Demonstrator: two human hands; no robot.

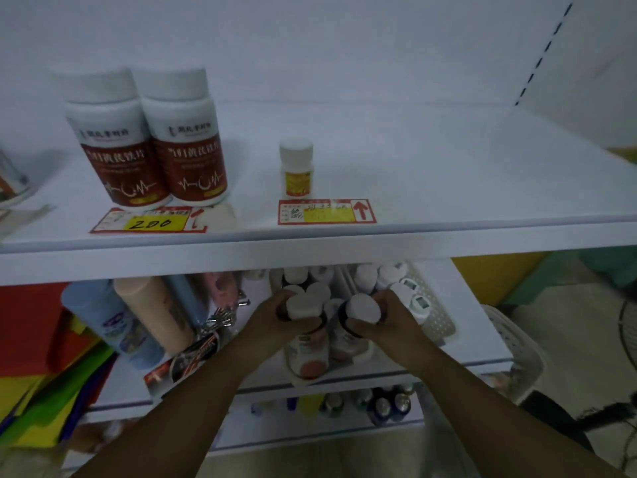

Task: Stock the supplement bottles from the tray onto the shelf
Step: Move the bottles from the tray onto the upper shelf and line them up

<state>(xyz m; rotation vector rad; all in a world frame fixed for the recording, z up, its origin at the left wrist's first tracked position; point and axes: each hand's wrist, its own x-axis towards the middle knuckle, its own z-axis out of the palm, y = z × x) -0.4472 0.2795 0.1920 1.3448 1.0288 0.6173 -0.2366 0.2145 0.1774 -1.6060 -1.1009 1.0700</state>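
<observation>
Both hands are down on the lower shelf, over a white perforated tray [435, 315] packed with several white-capped supplement bottles. My left hand [267, 324] is closed around one white-capped bottle [303, 307]. My right hand [389, 322] grips another white-capped dark bottle [362, 310] beside it. More bottles with pink labels [308, 357] stand just below the hands. On the upper shelf [448, 188] stand two large red-labelled bottles [151, 143] at the left and one small yellow-labelled bottle [297, 167] in the middle.
Price tags lie at the upper shelf's front edge: one reading 200 [151, 220], one with a red arrow [325, 211]. Blue and peach bottles [138, 319] lie left of the tray. A white basket [513, 346] and a fan [625, 332] stand at the right.
</observation>
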